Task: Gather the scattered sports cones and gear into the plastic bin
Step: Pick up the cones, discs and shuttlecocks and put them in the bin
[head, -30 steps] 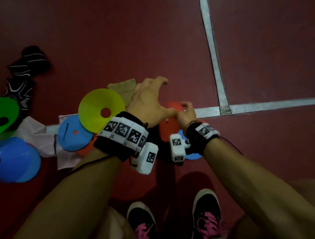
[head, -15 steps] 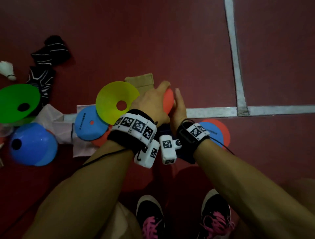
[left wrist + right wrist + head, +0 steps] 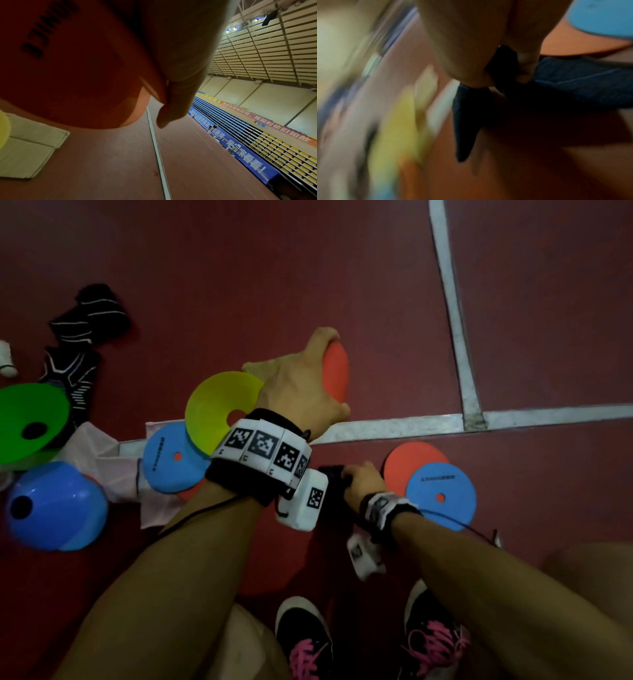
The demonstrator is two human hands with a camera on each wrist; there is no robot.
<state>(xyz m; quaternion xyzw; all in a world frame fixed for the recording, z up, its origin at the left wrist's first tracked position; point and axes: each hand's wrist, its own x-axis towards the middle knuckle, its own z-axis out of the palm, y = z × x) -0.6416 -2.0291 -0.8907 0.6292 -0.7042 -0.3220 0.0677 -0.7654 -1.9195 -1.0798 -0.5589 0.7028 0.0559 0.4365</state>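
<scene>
My left hand (image 3: 329, 371) grips an orange disc cone (image 3: 340, 385) on its edge, above the floor past the white line. In the left wrist view the same orange cone (image 3: 68, 67) fills the upper left, with a finger (image 3: 180, 67) curled round its rim. My right hand (image 3: 349, 477) is low, near my feet, and pinches a dark blue cloth (image 3: 330, 474); the right wrist view shows the fingers (image 3: 525, 65) closed on that cloth (image 3: 471, 115). An orange disc (image 3: 411, 463) and a blue disc (image 3: 440, 494) lie flat just right of that hand. No bin is in view.
Left of my arms lie a yellow cone (image 3: 219, 405), a blue disc (image 3: 171, 463), a green cone (image 3: 30, 422), a blue cone (image 3: 51, 505), a pale cloth (image 3: 106, 467), a black striped garment (image 3: 82, 337) and a beige folded cloth (image 3: 30, 148). White court lines (image 3: 455, 313) cross the red floor.
The right hand has left the orange cone, dropped back toward my feet and pinched the dark cloth. The left hand alone carries the cone, farther forward.
</scene>
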